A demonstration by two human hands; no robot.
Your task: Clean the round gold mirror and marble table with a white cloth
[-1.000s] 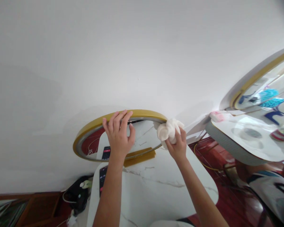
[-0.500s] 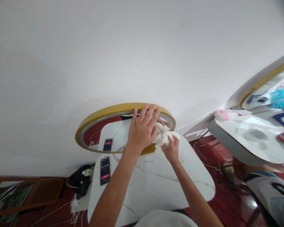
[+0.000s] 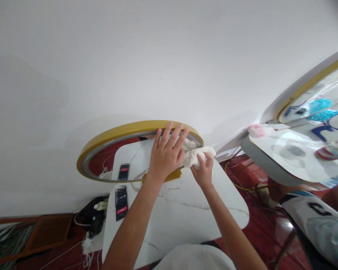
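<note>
An oval-looking mirror with a gold rim (image 3: 124,131) leans against the white wall, its foot on a white marbled table (image 3: 186,217). My left hand (image 3: 166,155) lies with fingers spread against the mirror's upper right part, fingertips on the rim. In my right hand (image 3: 203,170) is a bunched white cloth (image 3: 195,155), pressed to the mirror's right side, where its reflection shows. A phone (image 3: 121,204) lies on the table's left side, below the mirror.
On the right are a second gold-rimmed mirror (image 3: 312,83), a white table (image 3: 273,150) with a pink-and-white cloth (image 3: 259,130) and a jar (image 3: 332,150), and a seated person's legs (image 3: 315,210). A black bag (image 3: 94,215) and cables sit at the lower left.
The view has shifted slightly, moving most things left. The cloth in my right hand has changed shape and lies flatter. My left hand stays spread on the mirror.
</note>
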